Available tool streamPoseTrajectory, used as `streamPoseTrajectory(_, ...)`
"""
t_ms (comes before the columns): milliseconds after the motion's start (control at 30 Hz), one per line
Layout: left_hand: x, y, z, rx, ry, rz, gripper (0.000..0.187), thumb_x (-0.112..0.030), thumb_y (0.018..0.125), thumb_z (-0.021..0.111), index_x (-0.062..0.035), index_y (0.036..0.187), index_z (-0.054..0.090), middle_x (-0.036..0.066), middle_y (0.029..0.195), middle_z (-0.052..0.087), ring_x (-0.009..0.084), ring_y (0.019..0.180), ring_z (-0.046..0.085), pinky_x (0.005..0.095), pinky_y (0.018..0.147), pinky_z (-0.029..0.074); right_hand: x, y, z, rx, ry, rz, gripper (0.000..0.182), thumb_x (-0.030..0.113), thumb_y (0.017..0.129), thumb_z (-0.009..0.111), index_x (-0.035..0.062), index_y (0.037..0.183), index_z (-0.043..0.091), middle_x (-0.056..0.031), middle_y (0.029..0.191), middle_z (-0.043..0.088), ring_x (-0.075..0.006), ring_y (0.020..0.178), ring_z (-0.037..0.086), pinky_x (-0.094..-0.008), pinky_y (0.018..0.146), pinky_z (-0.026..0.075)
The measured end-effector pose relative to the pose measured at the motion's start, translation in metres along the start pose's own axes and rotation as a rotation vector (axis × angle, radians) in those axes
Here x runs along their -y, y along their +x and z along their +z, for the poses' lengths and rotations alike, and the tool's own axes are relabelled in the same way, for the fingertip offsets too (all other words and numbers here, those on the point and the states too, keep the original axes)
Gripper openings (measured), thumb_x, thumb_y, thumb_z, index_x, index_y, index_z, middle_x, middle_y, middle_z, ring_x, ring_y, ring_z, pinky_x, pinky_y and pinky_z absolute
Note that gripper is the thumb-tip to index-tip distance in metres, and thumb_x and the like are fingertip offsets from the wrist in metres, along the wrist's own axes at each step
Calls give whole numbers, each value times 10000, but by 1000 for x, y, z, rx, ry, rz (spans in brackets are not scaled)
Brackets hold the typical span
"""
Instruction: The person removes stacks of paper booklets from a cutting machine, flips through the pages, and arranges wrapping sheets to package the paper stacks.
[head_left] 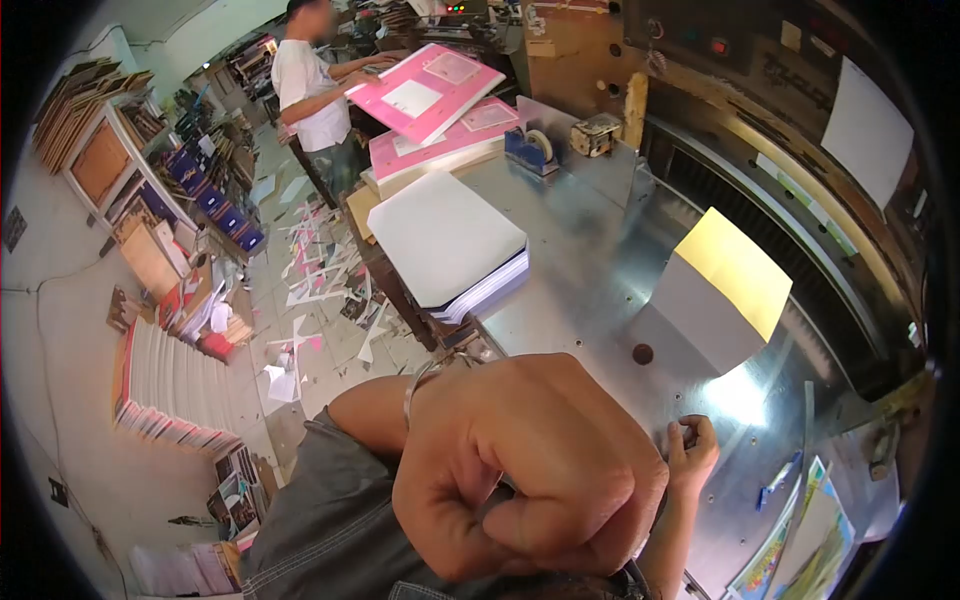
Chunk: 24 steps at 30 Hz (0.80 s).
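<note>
Paper scraps (pixel 283 384) are littering the floor (pixel 399 378), and a blue tape dispenser (pixel 530 152) is sitting just beside a pink-topped stack (pixel 440 153).

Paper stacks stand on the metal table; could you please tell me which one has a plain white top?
The nearer stack, with cut corners; the farther stack has a pink top.

Left hand (pixel 530 468) curled, right hand (pixel 692 455) at metal table (pixel 575 300), paper stack (pixel 448 242)

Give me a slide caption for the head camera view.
Left fist near the camera, right hand at a metal table, stack of white sheets beyond.
</note>
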<state>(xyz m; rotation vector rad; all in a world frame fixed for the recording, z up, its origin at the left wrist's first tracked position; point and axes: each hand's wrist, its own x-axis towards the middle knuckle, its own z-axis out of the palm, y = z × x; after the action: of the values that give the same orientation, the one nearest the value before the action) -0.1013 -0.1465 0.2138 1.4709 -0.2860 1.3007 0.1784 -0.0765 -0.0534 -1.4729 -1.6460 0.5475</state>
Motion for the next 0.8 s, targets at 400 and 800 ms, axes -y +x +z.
streamPoseTrajectory(400, -48, -88, -101, -301, 231, -243, 188, -7, 729, 643, -60, 878, 541, 51, 826, 559, 128, 695, 476, 263, 635, 357, 34, -26, 30, 56, -286, -23, 220, 171, 797, 811, 22, 715, 672, -118, 579, 589, -254, 500, 537, -413, 520, 412)
streamPoseTrajectory(800, -174, -368, -352, -1801, 728, -55, 221, -219, 1001, 595, -62, 1155, 585, -35, 848, 523, 66, 736, 479, 235, 669, 400, 64, 24, 152, 66, -620, -51, 702, 488, 971, 633, 4, 1468, 529, -259, 1570, 438, -442, 1485, 363, -571, 1223, 260)
